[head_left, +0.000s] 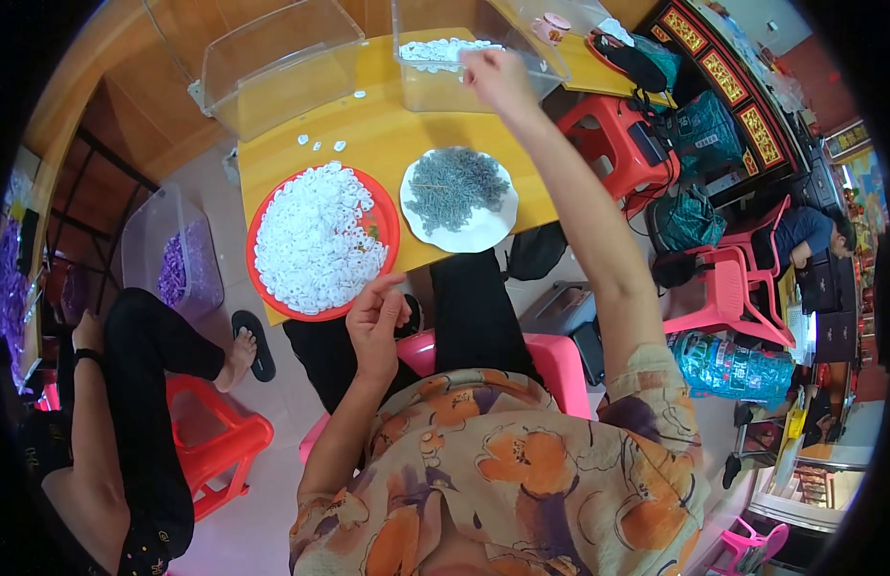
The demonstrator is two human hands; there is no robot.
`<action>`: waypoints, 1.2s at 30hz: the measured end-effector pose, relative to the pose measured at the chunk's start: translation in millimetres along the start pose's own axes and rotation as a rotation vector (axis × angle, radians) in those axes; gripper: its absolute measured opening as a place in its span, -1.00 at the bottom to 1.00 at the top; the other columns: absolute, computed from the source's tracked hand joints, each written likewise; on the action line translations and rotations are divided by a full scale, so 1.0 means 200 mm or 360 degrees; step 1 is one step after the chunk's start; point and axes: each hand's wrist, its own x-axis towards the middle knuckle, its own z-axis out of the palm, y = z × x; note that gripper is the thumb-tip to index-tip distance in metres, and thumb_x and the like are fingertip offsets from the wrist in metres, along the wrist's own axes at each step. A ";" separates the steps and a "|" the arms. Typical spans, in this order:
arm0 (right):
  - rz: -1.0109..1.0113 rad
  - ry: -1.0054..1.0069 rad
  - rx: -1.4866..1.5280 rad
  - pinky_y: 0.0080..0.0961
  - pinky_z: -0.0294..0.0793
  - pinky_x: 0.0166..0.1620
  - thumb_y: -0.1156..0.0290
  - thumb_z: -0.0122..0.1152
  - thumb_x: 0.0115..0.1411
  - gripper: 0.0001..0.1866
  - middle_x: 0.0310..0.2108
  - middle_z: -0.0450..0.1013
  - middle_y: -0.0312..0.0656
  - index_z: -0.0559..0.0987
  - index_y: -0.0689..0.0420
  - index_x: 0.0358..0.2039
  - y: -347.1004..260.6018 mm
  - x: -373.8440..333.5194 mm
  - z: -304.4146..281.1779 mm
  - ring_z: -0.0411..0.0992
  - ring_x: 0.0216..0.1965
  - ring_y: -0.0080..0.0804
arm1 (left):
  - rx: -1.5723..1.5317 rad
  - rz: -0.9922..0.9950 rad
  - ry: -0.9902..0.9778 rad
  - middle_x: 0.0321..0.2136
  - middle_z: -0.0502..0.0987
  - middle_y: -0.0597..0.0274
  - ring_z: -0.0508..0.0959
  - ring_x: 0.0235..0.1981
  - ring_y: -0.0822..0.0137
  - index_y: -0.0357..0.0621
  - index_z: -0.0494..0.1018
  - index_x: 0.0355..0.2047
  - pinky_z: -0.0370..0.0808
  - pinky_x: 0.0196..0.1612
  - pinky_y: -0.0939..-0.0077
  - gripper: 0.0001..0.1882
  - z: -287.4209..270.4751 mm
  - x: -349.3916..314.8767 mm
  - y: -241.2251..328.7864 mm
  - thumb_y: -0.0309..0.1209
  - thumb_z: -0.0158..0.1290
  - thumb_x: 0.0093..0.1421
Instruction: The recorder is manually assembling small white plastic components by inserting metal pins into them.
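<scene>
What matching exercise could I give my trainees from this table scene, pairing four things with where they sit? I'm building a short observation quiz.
Things:
1. white rings
2. grey pieces
3. right hand
4. left hand

Places:
A. over the clear bin of white parts
B. on the red plate
C. raised near the table's front edge, fingers pinched
D. on the white plate

Pairs: 1-B, 2-D, 3-A, 4-C

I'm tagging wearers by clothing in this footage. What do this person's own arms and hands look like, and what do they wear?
Both forearms are bare from the elbow down. The left hand and right hand wear no gloves, and no ring, watch or bracelet shows. Short sleeves belong to a loose floral top in cream, orange and purple.
</scene>
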 end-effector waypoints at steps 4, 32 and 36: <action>-0.0161 0.0529 -0.0234 -0.61 0.32 -0.50 0.26 0.10 0.09 -0.74 -0.64 0.38 -0.32 0.52 0.23 -0.46 0.05 0.15 0.03 0.31 -0.61 -0.59 | -0.0024 0.0007 -0.0047 -0.61 0.35 0.42 0.28 -0.60 0.65 -0.23 0.43 -0.21 0.19 -0.53 0.80 -0.82 0.01 -0.01 -0.01 -0.46 -0.06 0.20; -0.0582 -0.0597 -0.0529 -0.23 0.40 -0.47 0.33 0.16 -0.02 -0.82 -0.51 0.44 -0.06 0.49 0.19 -0.55 -0.05 -0.82 0.55 0.45 -0.49 -0.12 | -0.0033 -0.0070 0.0206 -0.61 0.38 0.42 0.28 -0.62 0.66 -0.20 0.43 -0.22 0.19 -0.55 0.82 -0.82 -0.03 0.02 -0.03 -0.40 -0.06 0.21; -0.0649 -0.0469 -0.0159 -0.40 0.39 -0.49 0.51 0.16 -0.01 -0.93 -0.54 0.40 -0.07 0.48 0.22 -0.48 -0.18 -0.96 0.41 0.43 -0.51 -0.13 | -0.0220 -0.0192 0.0397 -0.47 0.48 0.35 0.38 -0.56 0.64 -0.18 0.37 -0.06 0.25 -0.55 0.84 -0.71 -0.01 0.05 0.02 -0.39 -0.10 0.23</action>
